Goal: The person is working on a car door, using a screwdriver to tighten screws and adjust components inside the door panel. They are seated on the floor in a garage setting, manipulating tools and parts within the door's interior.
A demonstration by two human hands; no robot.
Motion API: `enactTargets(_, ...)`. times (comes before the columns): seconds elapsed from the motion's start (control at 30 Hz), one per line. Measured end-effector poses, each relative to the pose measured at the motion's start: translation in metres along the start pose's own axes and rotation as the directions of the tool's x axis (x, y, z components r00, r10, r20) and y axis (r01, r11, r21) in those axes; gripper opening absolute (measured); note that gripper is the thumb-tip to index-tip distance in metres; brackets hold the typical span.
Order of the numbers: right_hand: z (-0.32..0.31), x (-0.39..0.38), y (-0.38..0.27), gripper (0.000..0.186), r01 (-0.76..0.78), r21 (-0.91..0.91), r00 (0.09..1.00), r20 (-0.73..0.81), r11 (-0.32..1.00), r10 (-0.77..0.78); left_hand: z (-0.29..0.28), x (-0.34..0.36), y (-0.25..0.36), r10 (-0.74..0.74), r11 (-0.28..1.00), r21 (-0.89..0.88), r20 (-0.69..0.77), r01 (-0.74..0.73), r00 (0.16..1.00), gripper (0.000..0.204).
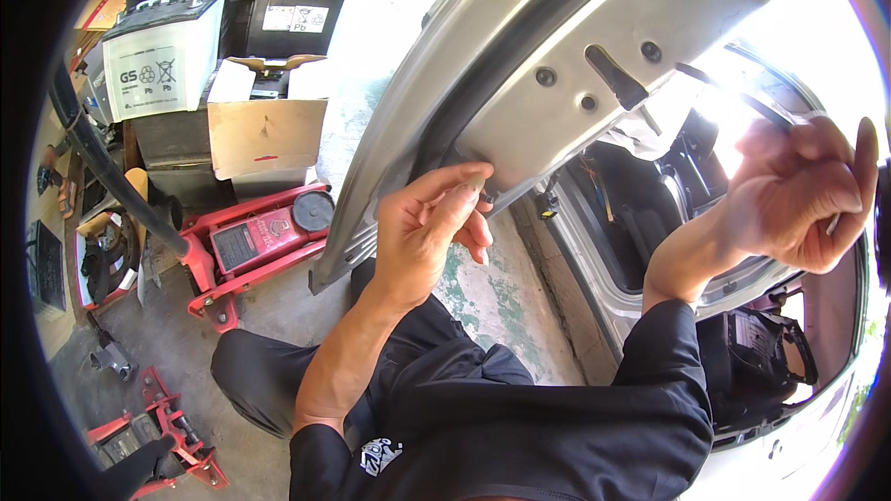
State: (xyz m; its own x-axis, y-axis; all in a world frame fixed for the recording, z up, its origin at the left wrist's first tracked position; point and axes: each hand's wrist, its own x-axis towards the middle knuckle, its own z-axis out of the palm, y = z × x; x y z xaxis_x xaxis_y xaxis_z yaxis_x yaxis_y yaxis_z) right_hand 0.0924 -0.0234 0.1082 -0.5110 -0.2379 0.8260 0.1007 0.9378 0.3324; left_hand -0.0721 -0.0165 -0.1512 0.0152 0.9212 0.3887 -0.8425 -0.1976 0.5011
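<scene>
A silver car door (pixel 515 125) stands open in front of me, its inner edge panel showing round holes and a long dark slot (pixel 615 79). My left hand (pixel 422 232) is closed in a pinch at the panel's lower edge. A small dark piece (pixel 487 198) shows at its fingertips, too small to name. Raised at the right, my right hand (pixel 803 190) is closed and partly blurred. A slim dark rod (pixel 733 93) reaches from its fingers toward the door, and a thin pale tip (pixel 832 224) sticks out below the curled fingers.
Behind the door lies the car's open doorway with its sill (pixel 594 283) and dark interior. At the left are a red floor jack (pixel 255 241), a cardboard box (pixel 267 130), a white-sided car battery (pixel 162 65) and a second red jack (pixel 172 427).
</scene>
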Motion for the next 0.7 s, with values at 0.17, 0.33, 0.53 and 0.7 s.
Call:
enactTargets(0.17,-0.011,0.027,-0.002,0.046,-0.093,-0.056,0.945,0.310,0.994,0.105,0.002,-0.005,-0.003,-0.129,0.990,-0.061,0.023,0.130,0.991,0.029)
enactTargets(0.33,0.023,0.052,0.008,0.032,0.375,-0.241,0.812,0.551,0.895,-0.192,0.000,-0.002,-0.003,-0.202,0.972,-0.112,0.043,0.206,0.978,0.027)
enactTargets(0.53,0.043,0.072,0.006,0.031,0.302,-0.276,0.696,0.717,0.912,-0.014,-0.011,-0.001,0.004,-0.183,0.975,-0.132,-0.022,0.179,0.983,0.028)
enactTargets(0.7,0.046,0.072,0.001,0.033,0.339,-0.339,0.671,0.741,0.877,0.027,-0.013,-0.001,0.007,-0.151,0.977,-0.158,-0.029,0.145,0.988,0.027)
